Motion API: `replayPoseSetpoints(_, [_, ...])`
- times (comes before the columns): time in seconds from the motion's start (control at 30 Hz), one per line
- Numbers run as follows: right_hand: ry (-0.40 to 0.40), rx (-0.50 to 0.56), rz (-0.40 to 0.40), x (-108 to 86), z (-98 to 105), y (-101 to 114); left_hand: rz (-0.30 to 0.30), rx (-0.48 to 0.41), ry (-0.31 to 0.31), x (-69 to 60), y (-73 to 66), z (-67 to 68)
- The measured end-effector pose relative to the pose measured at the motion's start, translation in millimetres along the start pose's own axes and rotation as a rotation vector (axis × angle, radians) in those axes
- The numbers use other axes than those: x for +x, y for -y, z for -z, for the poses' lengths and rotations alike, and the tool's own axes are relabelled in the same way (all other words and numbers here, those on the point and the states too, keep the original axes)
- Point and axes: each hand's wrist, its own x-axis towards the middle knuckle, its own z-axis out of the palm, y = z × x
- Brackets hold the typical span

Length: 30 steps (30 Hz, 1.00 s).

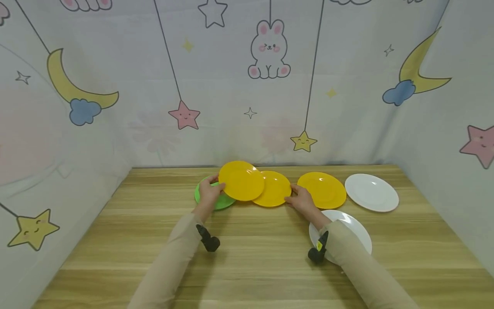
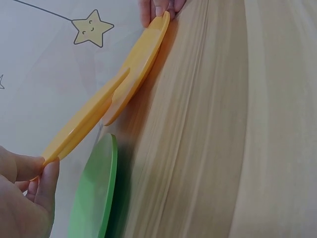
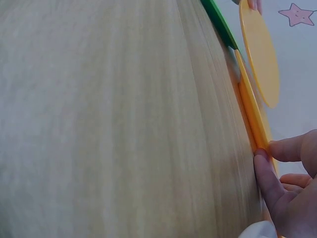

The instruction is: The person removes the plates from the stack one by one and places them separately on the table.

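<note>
My left hand (image 1: 209,192) pinches the left rim of a yellow plate (image 1: 241,180), thumb on one face and fingers on the other. That plate is raised and tilted, partly over a green plate (image 1: 221,201) lying on the table. Its right side overlaps a second yellow plate (image 1: 273,189) in the head view. My right hand (image 1: 302,200) pinches the right rim of this second plate, which sits low over the tabletop. In the left wrist view the raised plate (image 2: 89,119) slants up from the left fingers. In the right wrist view the lower plate (image 3: 252,106) runs to the right fingers.
Another yellow plate (image 1: 322,190) lies to the right of my right hand. Beyond it is a white plate (image 1: 372,192). A nearer white plate (image 1: 356,229) is partly under my right forearm. Patterned cloth (image 1: 231,86) walls the back and sides of the wooden table (image 1: 251,266).
</note>
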Motion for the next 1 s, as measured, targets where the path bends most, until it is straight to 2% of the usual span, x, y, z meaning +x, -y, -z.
replayPoseSetpoints(0.53, [0.004,0.012,-0.007,-0.2,0,0,0.007,-0.036,-0.043,2.1,-2.1,30.2])
replayPoseSetpoints(1.0, [0.009,0.019,-0.017,0.5,1,2,0.042,-0.093,-0.081,1.2,-11.8,67.0])
